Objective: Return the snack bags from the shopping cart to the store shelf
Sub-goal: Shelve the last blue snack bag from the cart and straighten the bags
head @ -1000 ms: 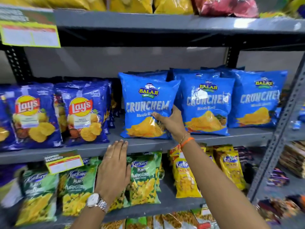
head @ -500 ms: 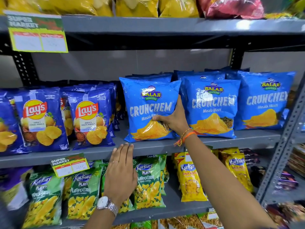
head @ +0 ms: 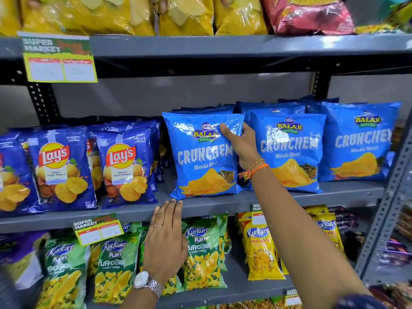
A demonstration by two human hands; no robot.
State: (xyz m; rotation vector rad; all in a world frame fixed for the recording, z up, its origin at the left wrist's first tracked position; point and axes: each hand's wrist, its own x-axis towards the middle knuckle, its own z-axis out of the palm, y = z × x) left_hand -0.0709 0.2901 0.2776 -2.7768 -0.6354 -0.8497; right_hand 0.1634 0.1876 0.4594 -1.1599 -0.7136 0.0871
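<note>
A light blue Crunchem snack bag (head: pixel 200 170) stands upright on the grey middle shelf (head: pixel 267 200), first in a row of the same bags. My right hand (head: pixel 242 147) grips its upper right edge, thumb on the front, fingers behind. My left hand (head: pixel 166 239) lies flat with fingers together, fingertips touching the shelf's front lip just below the bag, and holds nothing. The shopping cart is out of view.
Two more Crunchem bags (head: pixel 292 150) stand to the right, dark blue Lay's bags (head: pixel 127 166) to the left. Green and yellow Kurkure bags (head: pixel 202 253) fill the shelf below. Yellow bags sit on the top shelf. A grey upright post (head: pixel 388 210) bounds the right side.
My right hand slid up from the bag's lower right edge to its upper right edge. The left hand stayed at the shelf lip. The view moved closer.
</note>
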